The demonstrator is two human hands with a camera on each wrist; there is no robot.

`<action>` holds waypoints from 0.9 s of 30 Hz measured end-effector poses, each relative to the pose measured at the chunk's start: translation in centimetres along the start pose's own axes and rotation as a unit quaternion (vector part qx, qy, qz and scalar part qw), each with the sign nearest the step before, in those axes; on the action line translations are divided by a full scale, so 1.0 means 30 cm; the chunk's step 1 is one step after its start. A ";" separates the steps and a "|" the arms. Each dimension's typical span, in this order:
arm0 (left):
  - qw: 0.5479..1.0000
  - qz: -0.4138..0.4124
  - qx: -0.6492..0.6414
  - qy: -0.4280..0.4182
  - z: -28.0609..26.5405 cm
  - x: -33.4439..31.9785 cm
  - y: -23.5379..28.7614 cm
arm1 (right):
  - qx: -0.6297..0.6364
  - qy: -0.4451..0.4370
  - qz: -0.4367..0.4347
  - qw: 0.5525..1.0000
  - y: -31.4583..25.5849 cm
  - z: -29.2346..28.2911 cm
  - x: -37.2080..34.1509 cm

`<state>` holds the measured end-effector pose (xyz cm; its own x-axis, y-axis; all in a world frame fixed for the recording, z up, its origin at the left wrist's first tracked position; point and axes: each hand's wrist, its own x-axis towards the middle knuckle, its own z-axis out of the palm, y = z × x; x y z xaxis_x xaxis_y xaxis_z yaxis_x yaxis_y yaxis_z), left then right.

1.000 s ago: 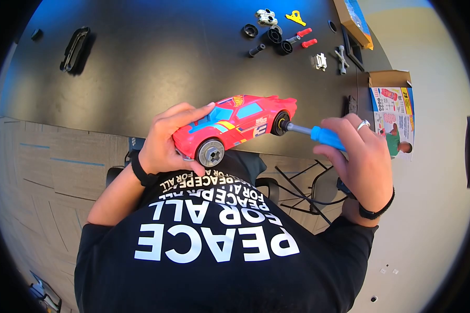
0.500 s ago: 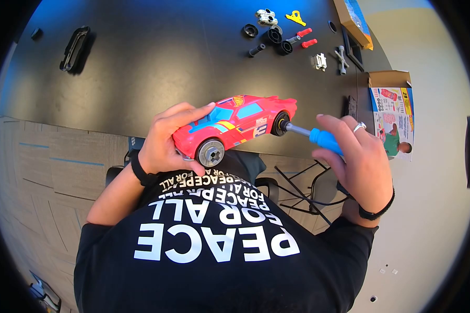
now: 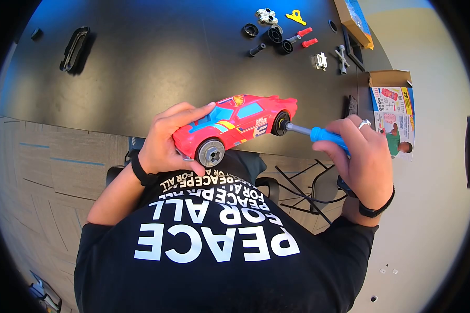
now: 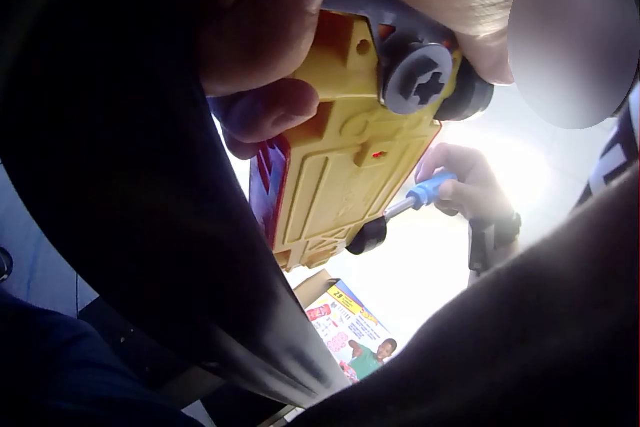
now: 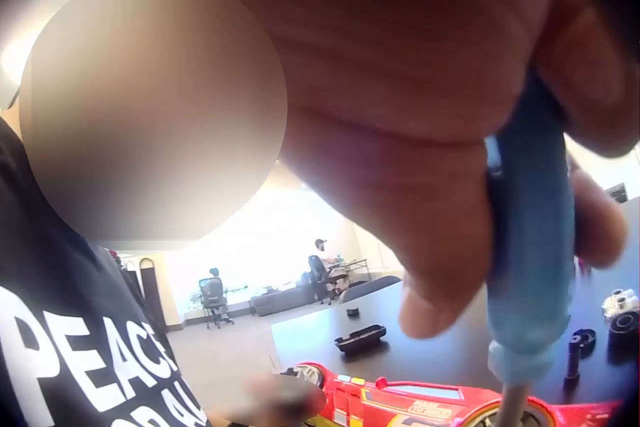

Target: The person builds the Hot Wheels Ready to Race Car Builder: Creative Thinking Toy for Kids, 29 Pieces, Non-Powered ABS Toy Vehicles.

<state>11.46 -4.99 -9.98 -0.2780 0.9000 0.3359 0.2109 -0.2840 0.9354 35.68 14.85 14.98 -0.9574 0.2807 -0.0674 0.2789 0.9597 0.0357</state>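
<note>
My left hand [image 3: 167, 138] grips the front end of a red toy car [image 3: 245, 117] with blue windows, held up near the table's front edge. Its front wheel [image 3: 211, 153] shows a grey hub with a cross-shaped socket. The car's yellow underside [image 4: 350, 167] faces the left wrist camera. In my right hand [image 3: 363, 161] is a screwdriver with a blue handle [image 3: 326, 136], fingers curled round it. The screwdriver's grey shaft [image 3: 300, 129] reaches to the hub of the black rear wheel [image 3: 280, 124]; its tip is hidden there.
On the dark table [image 3: 156, 78] lie black wheels [image 3: 274, 36], red pegs [image 3: 309, 43], a yellow piece [image 3: 296, 17], a grey cross-shaped tool [image 3: 342, 60] and a chrome part [image 3: 320, 61]. A long black part [image 3: 74, 49] lies far left. A printed box [image 3: 394, 109] stands at the right.
My right hand has shifted its fingers on the screwdriver handle, opening a little and then closing round it again. The car and my left hand stay in place.
</note>
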 end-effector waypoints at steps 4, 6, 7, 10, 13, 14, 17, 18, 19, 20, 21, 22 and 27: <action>1.000 0.002 -0.004 0.003 0.000 0.001 0.001 | 0.045 0.039 0.023 0.998 -0.026 0.013 0.025; 1.000 -0.007 0.000 -0.003 -0.002 0.001 0.008 | 0.038 0.038 -0.004 0.999 -0.015 0.014 0.024; 1.000 -0.007 0.000 -0.003 -0.002 0.001 0.008 | 0.029 0.037 -0.030 0.998 -0.012 0.014 0.021; 1.000 0.005 0.002 -0.003 0.000 0.002 0.003 | 0.037 0.026 0.062 0.997 -0.029 0.019 0.014; 1.000 0.005 0.003 0.000 -0.001 0.001 0.001 | 0.054 0.022 0.075 0.996 -0.036 0.005 0.024; 1.000 0.002 0.002 0.000 -0.001 0.001 0.004 | 0.054 0.022 0.073 0.996 -0.033 0.006 0.021; 1.000 0.000 0.001 -0.002 -0.002 0.000 0.004 | 0.060 0.011 0.046 0.997 -0.027 0.013 0.008; 1.000 0.001 0.001 -0.004 -0.001 0.000 0.003 | 0.060 0.015 0.091 0.994 -0.032 0.017 0.010; 1.000 0.001 0.001 -0.005 0.000 0.001 0.002 | 0.061 0.019 0.136 0.989 -0.036 0.020 0.014; 1.000 0.002 0.002 -0.004 0.000 0.001 0.002 | 0.061 0.019 0.136 0.989 -0.039 0.017 0.021; 1.000 0.003 0.003 -0.002 -0.001 0.000 0.001 | 0.049 0.049 0.092 0.993 -0.042 0.011 0.031; 1.000 0.001 0.003 0.000 -0.002 -0.001 0.003 | 0.038 0.079 0.046 0.995 -0.043 0.008 0.038; 1.000 0.000 -0.001 -0.001 0.002 0.001 0.004 | 0.054 -0.017 0.034 0.998 -0.014 0.016 0.000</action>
<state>11.53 -4.98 -9.87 -0.2759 0.9003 0.3365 0.2098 -0.2853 0.9352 35.61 14.46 14.49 -0.9331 0.3446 -0.1031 0.3522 0.9335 -0.0668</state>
